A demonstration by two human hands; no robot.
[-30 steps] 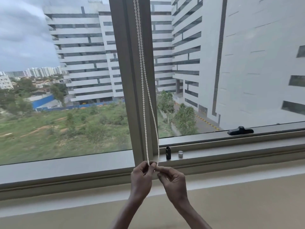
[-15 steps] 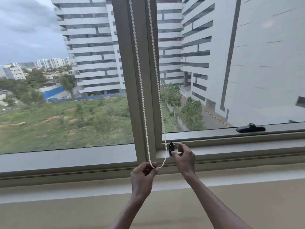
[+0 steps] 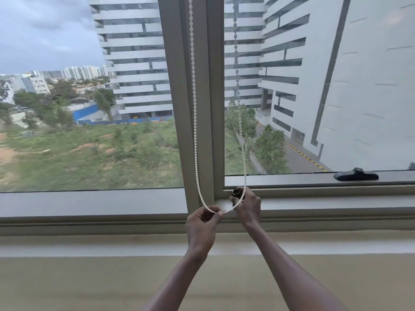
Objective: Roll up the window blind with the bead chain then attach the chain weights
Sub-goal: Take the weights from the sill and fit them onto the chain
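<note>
A white bead chain (image 3: pixel 195 122) hangs in a loop down the window's middle post. My left hand (image 3: pixel 203 223) pinches the bottom of the loop just above the sill. My right hand (image 3: pixel 247 204) is beside it on the right, closed around a small black chain weight (image 3: pixel 235 192) whose open top shows above the fingers. The right strand of the chain runs down past that hand. The silver weight seen earlier is hidden behind my right hand. The blind itself is out of view above.
A grey window frame and ledge (image 3: pixel 89 205) run across in front of me, with a beige sill (image 3: pixel 89 279) below. A black window handle (image 3: pixel 356 175) lies on the right frame rail. Tall buildings and green ground show through the glass.
My right hand let go of the chain, reached right to the ledge and picked up the black weight. My left hand kept hold of the loop's bottom.
</note>
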